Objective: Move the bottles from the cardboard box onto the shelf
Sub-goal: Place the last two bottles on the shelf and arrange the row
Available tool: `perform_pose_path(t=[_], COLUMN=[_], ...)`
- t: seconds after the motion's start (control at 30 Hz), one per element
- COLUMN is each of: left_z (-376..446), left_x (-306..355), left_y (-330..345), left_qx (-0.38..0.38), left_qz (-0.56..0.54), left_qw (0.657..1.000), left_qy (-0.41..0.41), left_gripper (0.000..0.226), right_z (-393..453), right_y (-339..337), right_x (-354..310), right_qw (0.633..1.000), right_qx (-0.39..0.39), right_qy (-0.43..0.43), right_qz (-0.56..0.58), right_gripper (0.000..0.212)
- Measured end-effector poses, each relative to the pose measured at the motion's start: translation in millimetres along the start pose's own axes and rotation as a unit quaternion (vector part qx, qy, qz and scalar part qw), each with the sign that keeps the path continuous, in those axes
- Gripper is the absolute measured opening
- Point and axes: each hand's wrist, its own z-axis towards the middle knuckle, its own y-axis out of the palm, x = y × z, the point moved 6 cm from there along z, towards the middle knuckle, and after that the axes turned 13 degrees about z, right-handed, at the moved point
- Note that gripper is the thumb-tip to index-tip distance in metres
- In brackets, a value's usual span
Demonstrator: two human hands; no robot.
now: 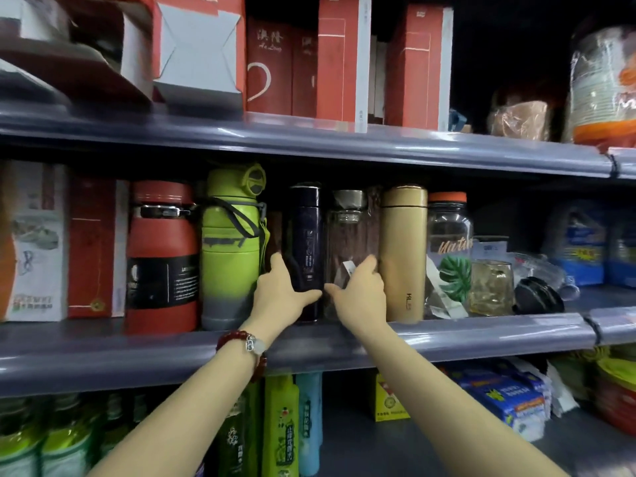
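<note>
A dark navy bottle (306,232) stands upright on the middle grey shelf (481,333), between a lime green flask (229,249) and a clear glass bottle (349,242) with a steel cap. My left hand (280,294) wraps the navy bottle's lower part, thumb in front, fingers behind on its left. My right hand (359,292) grips the lower part of the clear bottle, next to a gold flask (402,253). A red flask (161,256) stands further left. The cardboard box is out of view.
A clear jar with an orange lid (447,242) and a small glass cup (490,287) sit right of the gold flask. Red boxes (340,60) fill the shelf above; its edge (309,139) hangs just over the bottle tops. Green bottles (280,425) line the shelf below.
</note>
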Motion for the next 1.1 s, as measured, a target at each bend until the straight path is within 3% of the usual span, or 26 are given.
perform_pose_path(t=[0.17, 0.27, 0.4, 0.67, 0.83, 1.1], left_z=[3, 1, -2, -23, -26, -28], left_x=[-8, -8, -10, -3, -3, -5], left_y=[-5, -4, -5, -18, -17, -15], left_qx=[-0.084, -0.103, -0.086, 0.010, 0.014, 0.002], left_qz=[-0.048, -0.069, -0.068, 0.022, 0.048, 0.063], left_qw=[0.995, 0.992, 0.994, 0.999, 0.999, 0.998], left_qy=[-0.007, -0.017, -0.006, 0.024, 0.019, 0.016], left_gripper=[0.076, 0.075, 0.092, 0.088, 0.098, 0.102], right_z=[7, 10, 12, 6, 10, 17], right_y=[-3, -6, -2, -8, -13, -11], right_x=[3, 8, 8, 6, 10, 13], right_qw=[0.998, 0.995, 0.993, 0.993, 0.989, 0.968], right_qx=[-0.046, -0.075, -0.090, -0.089, -0.120, -0.199], right_qy=[0.015, 0.027, 0.018, -0.034, -0.036, 0.028], right_qz=[0.033, 0.068, 0.074, 0.073, 0.084, 0.148], right_gripper=[0.053, 0.052, 0.056, 0.068, 0.087, 0.058])
